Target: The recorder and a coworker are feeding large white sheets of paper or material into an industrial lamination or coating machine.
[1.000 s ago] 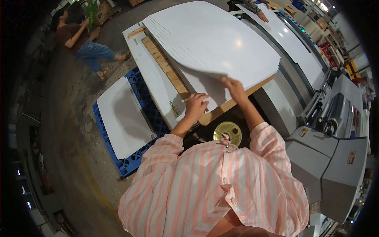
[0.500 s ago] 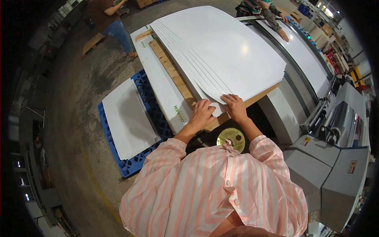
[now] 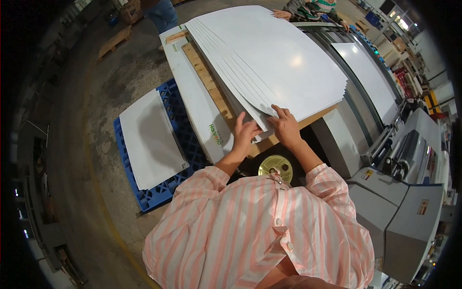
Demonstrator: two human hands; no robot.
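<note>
Head view looks down over my striped pink shirt (image 3: 260,231) to both my hands at the near corner of one fanned stack of large white sheets (image 3: 284,58). I can count about seven stepped edges along its left side, though the full number of sheets I cannot tell. My left hand (image 3: 244,132) lies flat with fingers spread on the lower sheet corners, pressing rather than gripping. My right hand (image 3: 285,126) rests just beside it, fingers bent over the corner of the upper sheets, thumb toward the left hand; whether it pinches a sheet I cannot tell. The stack sits on a wooden board (image 3: 211,86) atop the bench (image 3: 197,106), which is long and white. Below my wrists is one round yellow disc (image 3: 275,166). On the floor to my left lies one blue plastic pallet (image 3: 159,192) carrying one smaller pile of white sheets (image 3: 151,137). To my right stands one grey machine (image 3: 404,212) with one more white sheet (image 3: 370,77) lying on its bed. Two other people stand at the stack's far end: a sleeve (image 3: 313,7) and blue trousers (image 3: 161,14).
</note>
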